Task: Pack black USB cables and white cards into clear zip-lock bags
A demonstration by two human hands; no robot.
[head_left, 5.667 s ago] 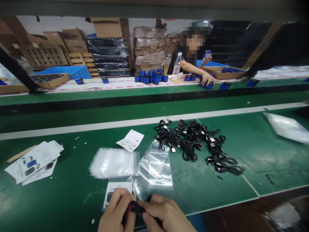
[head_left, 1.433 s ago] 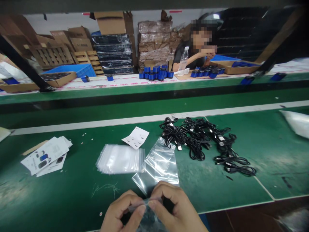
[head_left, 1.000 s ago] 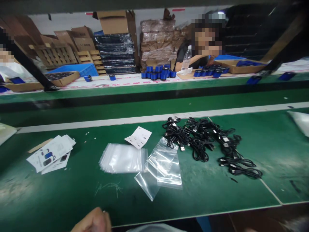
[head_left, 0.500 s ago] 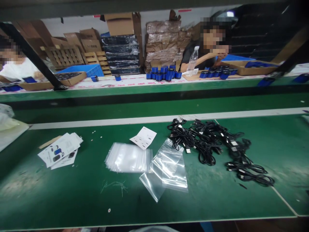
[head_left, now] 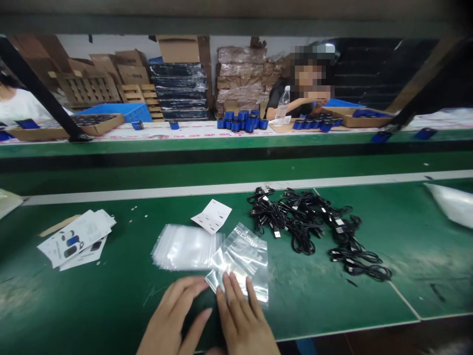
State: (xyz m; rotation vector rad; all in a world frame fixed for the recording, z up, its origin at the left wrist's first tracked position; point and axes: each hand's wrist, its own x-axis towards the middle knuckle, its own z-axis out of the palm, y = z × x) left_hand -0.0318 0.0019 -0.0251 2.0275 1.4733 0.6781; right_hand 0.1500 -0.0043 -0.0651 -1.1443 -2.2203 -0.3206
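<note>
My right hand (head_left: 242,315) lies with its fingers spread on the near part of some loose clear zip bags (head_left: 254,261). To its left, my left hand (head_left: 175,310) has thumb and fingers apart, its fingertips by the left corner of the same bags; nothing shows in its grasp. Just beyond my left hand is a stack of clear zip bags (head_left: 185,249). A folded printed leaflet (head_left: 212,216) rests at the back edge of that stack. Right of the bags spreads a heap of black USB cables (head_left: 303,219), coiled in bundles.
More leaflets (head_left: 79,239) lie at the left of the green table (head_left: 121,305). A white plastic bag (head_left: 453,202) is at the right edge. Across the raised ledge, a co-worker (head_left: 284,101) sits behind blue cylindrical items (head_left: 242,122) and a plastic bottle (head_left: 284,102).
Both my hands have come into view from the near edge, the right onto the loose bags. Those bags now lie closer together. The camera view has shifted slightly right.
</note>
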